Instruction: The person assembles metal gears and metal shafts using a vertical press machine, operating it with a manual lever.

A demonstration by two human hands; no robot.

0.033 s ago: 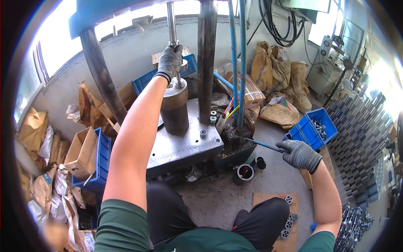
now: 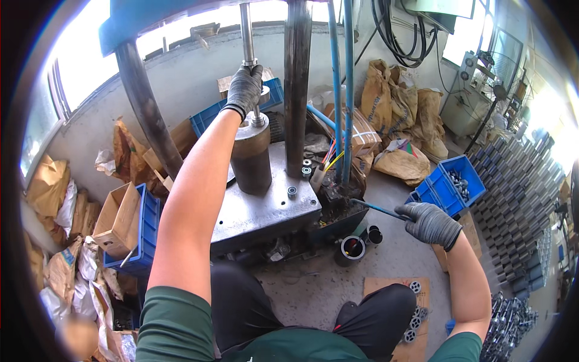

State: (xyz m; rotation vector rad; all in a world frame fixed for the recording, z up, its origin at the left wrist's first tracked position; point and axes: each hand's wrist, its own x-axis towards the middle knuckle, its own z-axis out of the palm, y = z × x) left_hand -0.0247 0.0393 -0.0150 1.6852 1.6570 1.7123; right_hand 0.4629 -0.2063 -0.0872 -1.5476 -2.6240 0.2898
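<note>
Left hand [image 2: 245, 87], grey knit glove, is up at the far side, fingers curled round the top of the steel shaft [image 2: 257, 113], right under the ram rod [image 2: 246, 33]; back of the glove faces me, so I can't tell how tight the fingertips sit. Shaft is upright, its lower end in a collar on top of the thick dark cylinder [image 2: 251, 160]. Cylinder stands on the steel bed [image 2: 265, 212], between the left column [image 2: 148, 108] and the right column [image 2: 297, 84]. Right hand [image 2: 433, 223], same glove, is off to the right and nearer, fingers closed on the end of the blue lever [image 2: 383, 210]; lever runs left to the greasy block beside the bed. On the bed, right of the cylinder: one small ring part [image 2: 292, 192] near the front edge, two more by the foot of the right column. Floor, right of the bed: two dark pots, the bigger one [image 2: 350, 250] holding some bits. Near me, cardboard [image 2: 375, 291] with spoked wheels [image 2: 415, 287] on it. Far right, blue bin [image 2: 464, 181] with metal pieces, stacked grey tubes [image 2: 512, 193] beyond. Left side, open carton [image 2: 116, 222] at the blue crate [image 2: 146, 232].
</note>
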